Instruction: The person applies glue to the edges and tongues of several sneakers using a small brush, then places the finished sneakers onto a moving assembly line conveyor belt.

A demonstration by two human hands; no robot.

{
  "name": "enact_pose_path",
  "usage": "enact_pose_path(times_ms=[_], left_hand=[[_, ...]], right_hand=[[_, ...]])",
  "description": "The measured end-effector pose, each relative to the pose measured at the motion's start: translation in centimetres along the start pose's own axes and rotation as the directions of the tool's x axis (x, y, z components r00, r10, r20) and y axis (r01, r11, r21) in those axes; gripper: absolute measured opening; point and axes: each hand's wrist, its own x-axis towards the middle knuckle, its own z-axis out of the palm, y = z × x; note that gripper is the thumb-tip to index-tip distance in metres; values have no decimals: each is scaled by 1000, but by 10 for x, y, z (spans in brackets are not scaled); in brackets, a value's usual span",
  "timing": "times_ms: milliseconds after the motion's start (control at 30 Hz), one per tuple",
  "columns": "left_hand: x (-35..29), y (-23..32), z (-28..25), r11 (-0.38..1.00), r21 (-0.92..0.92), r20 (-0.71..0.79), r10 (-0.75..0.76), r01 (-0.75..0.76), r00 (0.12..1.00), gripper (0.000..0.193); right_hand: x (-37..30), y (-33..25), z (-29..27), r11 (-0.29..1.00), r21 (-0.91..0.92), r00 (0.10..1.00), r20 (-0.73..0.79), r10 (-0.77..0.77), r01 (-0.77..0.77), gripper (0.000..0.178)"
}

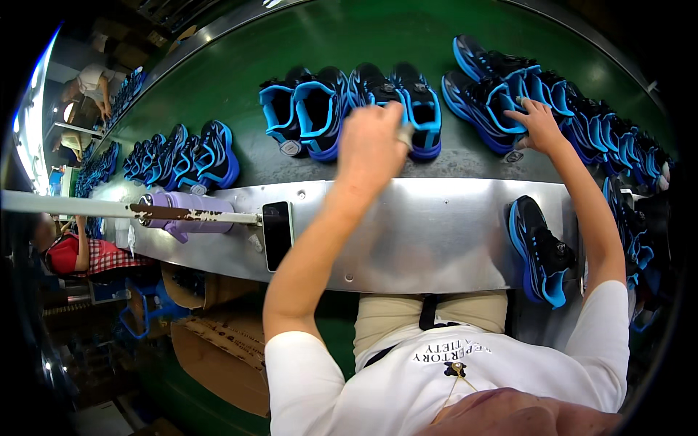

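Note:
Black sneakers with bright blue lining and soles stand in groups on the green belt. My left hand is over the middle group, its fingers curled at the tongue of a sneaker and partly hidden by the back of the hand. Beside it stand another sneaker and a pair to the left. My right hand reaches to the heel collar of a sneaker at the near end of the right-hand row, fingers spread and touching it. Pale wraps show on some fingertips.
A metal ledge runs along the belt's near side, carrying a lone sneaker, a phone and a purple bottle behind a worn white bar. More sneakers stand left. Cardboard boxes lie below; other people work far left.

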Motion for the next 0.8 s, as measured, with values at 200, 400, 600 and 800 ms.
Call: enact_pose_path(times_ms=[200,400,600,800], left_hand=[[14,-148,-40,809,507,254,-471,299,844,49],[20,-164,-16,863,350,585,-506,366,633,62],[-92,2,-60,912,408,563,-296,53,772,34],[-199,99,-27,949,48,382,-305,311,872,29]], right_hand=[[-36,-27,-41,965,221,986,-120,-118,143,52],[-66,-82,-79,834,466,956,-139,-259,294,39],[-86,-148,-114,610,773,959,11,-282,170,53],[-111,-222,-79,535,718,876,-223,-428,445,75]])
